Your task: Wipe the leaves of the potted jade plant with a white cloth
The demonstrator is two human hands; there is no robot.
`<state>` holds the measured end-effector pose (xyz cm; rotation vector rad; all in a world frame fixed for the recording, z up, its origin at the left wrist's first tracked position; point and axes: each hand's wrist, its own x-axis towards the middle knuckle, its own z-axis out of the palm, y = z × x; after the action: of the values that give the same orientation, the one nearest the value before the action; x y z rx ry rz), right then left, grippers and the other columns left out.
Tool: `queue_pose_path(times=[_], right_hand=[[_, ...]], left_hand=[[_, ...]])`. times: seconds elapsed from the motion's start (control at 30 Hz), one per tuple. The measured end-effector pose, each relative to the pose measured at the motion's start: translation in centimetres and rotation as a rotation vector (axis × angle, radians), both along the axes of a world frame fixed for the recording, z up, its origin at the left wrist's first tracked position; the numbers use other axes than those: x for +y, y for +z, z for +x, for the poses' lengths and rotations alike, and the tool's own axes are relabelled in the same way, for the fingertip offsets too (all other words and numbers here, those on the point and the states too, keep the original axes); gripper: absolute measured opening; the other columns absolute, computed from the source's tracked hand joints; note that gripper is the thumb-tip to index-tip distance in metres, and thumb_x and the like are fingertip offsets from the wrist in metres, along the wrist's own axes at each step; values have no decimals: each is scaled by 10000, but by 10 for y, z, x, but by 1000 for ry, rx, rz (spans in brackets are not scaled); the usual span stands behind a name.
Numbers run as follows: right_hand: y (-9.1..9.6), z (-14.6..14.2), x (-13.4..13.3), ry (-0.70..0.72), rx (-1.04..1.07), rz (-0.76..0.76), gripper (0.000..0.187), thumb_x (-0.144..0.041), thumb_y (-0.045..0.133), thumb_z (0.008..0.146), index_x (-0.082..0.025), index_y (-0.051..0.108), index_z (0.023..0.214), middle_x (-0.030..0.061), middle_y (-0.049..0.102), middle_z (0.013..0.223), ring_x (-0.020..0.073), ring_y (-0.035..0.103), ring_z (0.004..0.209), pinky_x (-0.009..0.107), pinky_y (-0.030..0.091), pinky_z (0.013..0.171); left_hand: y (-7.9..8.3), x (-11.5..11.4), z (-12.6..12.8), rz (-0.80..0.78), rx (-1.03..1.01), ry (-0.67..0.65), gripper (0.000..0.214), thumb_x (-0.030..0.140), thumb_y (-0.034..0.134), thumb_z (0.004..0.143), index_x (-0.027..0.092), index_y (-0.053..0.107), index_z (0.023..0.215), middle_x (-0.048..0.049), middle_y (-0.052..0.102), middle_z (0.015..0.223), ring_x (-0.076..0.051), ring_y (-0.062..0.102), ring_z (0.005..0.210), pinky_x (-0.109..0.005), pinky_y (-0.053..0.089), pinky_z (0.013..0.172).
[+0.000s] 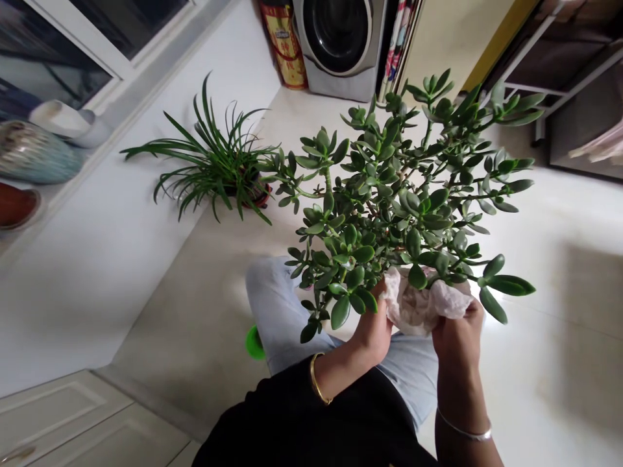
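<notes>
A bushy jade plant (pixel 384 194) with thick green leaves stands before me, and its pot is hidden below the foliage. At the plant's near edge I hold a crumpled white tissue (pixel 413 305) stretched between both hands. My right hand (pixel 457 331) is closed on its right end, fingers partly out of sight beneath it. On the other side my left hand (pixel 377 331) grips the tissue's left edge, its fingers partly covered by leaves. Several leaves hang over the tissue's upper side.
A potted spider-like plant (pixel 224 155) stands on the floor by the white wall. A washing machine (pixel 335 45) and a red-and-gold container (pixel 285 45) are at the back. A green object (pixel 254 342) lies beside my left leg. A rack (pixel 549 71) stands at the far right.
</notes>
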<state>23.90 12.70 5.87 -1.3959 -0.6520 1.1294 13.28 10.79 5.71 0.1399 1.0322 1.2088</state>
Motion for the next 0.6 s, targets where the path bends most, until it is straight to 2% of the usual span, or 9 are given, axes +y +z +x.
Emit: queue_pose_path(times=[0.13, 0.27, 0.37, 0.5, 0.6], right_hand=[[-5, 4, -2, -2, -46, -9, 407, -382, 892, 676, -182, 783, 1014, 68, 793, 867, 246, 730, 818, 375, 594, 729], [-13, 8, -4, -3, -71, -6, 298, -354, 875, 667, -180, 753, 875, 45, 762, 790, 230, 709, 764, 373, 586, 714], [-15, 10, -4, -13, -70, 3, 260, -328, 872, 648, -179, 722, 799, 38, 753, 777, 213, 691, 731, 354, 575, 684], [-12, 8, -1, -20, -31, -5, 270, -294, 885, 614, -167, 746, 808, 36, 754, 779, 191, 667, 690, 319, 543, 637], [-10, 7, -1, -27, -6, -7, 275, -292, 885, 614, -165, 757, 821, 30, 752, 765, 182, 652, 661, 314, 531, 621]], left_hand=[[-3, 13, 5, 60, -48, -16, 392, 527, 723, 792, 236, 769, 1050, -64, 800, 1124, -303, 640, 1301, -422, 500, 1122], [11, 30, 9, 47, -157, -52, 344, 532, 733, 728, 206, 759, 835, -80, 799, 913, -329, 699, 1162, -432, 564, 1007], [23, 40, 13, 48, -155, -34, 299, 492, 738, 690, 196, 720, 730, -70, 766, 803, -305, 729, 1027, -400, 590, 901], [32, 44, 15, -4, -81, -19, 232, 417, 741, 665, 197, 685, 712, -41, 742, 774, -255, 727, 911, -360, 577, 834], [37, 40, 13, 37, -74, -40, 233, 421, 736, 655, 203, 671, 707, -39, 747, 800, -251, 720, 948, -349, 561, 864]])
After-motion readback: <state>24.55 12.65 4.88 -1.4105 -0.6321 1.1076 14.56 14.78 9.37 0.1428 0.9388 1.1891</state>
